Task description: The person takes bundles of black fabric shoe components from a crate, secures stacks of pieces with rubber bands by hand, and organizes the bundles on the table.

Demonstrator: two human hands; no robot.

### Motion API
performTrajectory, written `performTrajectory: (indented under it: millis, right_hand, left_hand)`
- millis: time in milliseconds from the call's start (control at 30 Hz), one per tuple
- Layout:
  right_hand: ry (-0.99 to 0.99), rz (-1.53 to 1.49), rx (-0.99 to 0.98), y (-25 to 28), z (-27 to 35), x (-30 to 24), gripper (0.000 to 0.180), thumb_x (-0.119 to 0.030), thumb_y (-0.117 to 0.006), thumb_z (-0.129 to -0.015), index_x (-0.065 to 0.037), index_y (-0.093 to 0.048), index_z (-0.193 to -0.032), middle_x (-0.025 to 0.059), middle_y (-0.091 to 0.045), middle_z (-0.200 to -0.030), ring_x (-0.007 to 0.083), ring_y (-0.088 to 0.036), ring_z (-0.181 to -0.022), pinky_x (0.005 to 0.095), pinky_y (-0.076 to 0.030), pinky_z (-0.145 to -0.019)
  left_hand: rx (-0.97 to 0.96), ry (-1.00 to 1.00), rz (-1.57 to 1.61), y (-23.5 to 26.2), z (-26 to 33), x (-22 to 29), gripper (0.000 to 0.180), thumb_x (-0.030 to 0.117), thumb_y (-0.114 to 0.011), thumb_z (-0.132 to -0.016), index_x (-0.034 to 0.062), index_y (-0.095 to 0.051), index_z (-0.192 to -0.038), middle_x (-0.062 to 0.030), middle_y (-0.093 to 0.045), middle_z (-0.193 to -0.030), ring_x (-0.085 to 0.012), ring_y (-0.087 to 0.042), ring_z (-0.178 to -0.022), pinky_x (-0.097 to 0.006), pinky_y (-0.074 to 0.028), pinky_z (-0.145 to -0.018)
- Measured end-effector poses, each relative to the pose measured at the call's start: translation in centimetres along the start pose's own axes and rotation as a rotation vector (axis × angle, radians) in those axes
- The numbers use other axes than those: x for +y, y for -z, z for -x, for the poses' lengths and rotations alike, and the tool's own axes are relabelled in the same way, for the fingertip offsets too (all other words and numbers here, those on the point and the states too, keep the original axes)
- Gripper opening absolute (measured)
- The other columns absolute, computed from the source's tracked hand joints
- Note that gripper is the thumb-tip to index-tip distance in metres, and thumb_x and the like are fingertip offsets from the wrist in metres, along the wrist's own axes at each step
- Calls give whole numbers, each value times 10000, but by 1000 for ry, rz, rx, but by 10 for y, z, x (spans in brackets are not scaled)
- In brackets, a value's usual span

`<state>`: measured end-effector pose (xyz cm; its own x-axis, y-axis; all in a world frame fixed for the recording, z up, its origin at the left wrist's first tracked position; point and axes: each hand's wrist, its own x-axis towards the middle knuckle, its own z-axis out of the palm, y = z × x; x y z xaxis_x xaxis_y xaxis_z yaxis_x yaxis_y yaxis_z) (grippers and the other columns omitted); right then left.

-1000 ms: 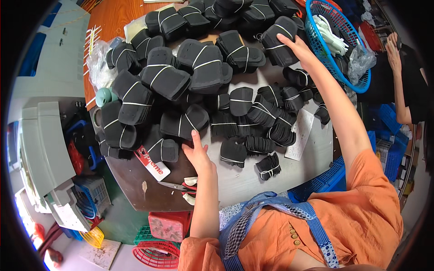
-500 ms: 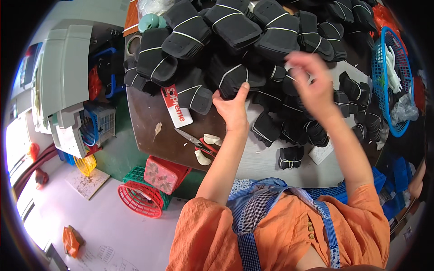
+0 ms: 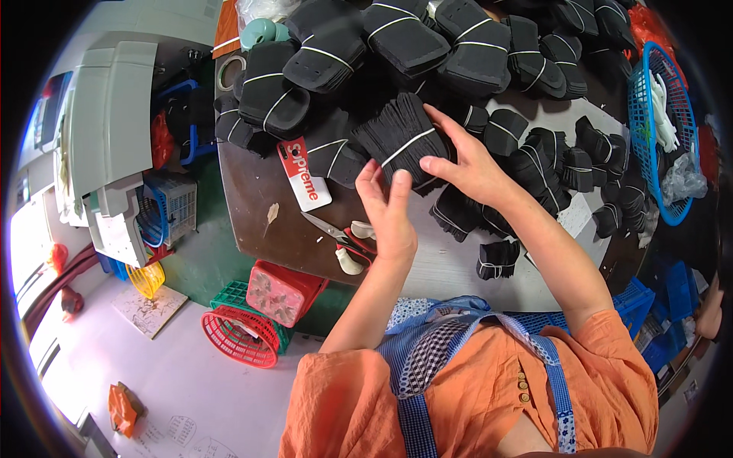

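Observation:
Between my two hands is a bundle of black fabric pieces (image 3: 403, 131) with a white elastic band round it, its layered edges facing up. My left hand (image 3: 391, 217) grips the bundle's lower left side, thumb in front. My right hand (image 3: 469, 168) holds its right side, with the thumb on the near edge and the index finger stretched along the far side. Some of the right fingers are hidden by the bundle. Large banded bundles (image 3: 324, 49) lie piled beyond the hands, and smaller ones (image 3: 498, 259) lie to the right.
Red-handled scissors (image 3: 340, 238) and a red-and-white phone (image 3: 304, 177) lie on the brown table (image 3: 256, 210) at left. A blue basket (image 3: 634, 137) with white gloves stands at far right. Red baskets (image 3: 240, 336) are below the table's left edge.
My right hand has come in from the right and taken hold of the bundle. The bundle has turned so that its layered edges show on top.

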<state>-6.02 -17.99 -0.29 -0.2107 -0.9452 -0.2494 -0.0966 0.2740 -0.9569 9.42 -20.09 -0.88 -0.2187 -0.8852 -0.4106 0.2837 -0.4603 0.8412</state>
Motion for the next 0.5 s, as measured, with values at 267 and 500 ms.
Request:
performTrajectory:
  millis: [267,500]
  right_hand:
    - [-39,-260,117,-5,36,-23,786,-213,-638,-802,43,-247,-1434,199,-372,-1370,266,-381,-1287,345,-306,-1068]
    - [73,22,333,14,57,-33,808,-245,-653,-772,61,-271,-1415,214,-469,-1192,304,-465,-1140,360,-353,-1005]
  left_hand:
    - [-246,218,155,-4,3,37,415,113,-570,-923,24,-445,-1308,-93,-556,-1244,-194,-542,-1129,-360,-406,-999]
    - [-359,293,177,-23,4,30,449,160,-559,-936,6,-417,-1334,-106,-537,-1277,-221,-524,-1165,-380,-385,-1030]
